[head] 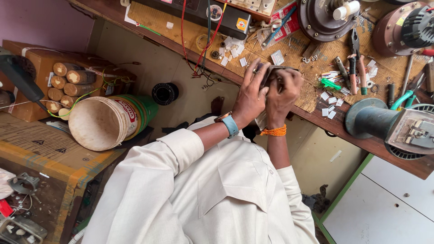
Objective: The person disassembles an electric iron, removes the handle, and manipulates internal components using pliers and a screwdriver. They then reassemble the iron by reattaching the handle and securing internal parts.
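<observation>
Both my hands are raised together at the edge of a wooden workbench (316, 106). They close around a small dark metal part (272, 71), most of it hidden by my fingers. My left hand (250, 97), with a blue-strapped watch on the wrist, grips it from the left. From the right, my right hand (283, 92), with an orange bead bracelet, wraps its fingers over the part's top. My white shirt fills the lower frame.
The bench carries small white paper slips (329, 105), pliers with red handles (354, 68), round motor housings (323, 18), a black meter box (235, 20) with red wires, and a dark motor (384, 122). A tipped cream bucket (101, 122) and wire coils in a box (63, 83) lie at left.
</observation>
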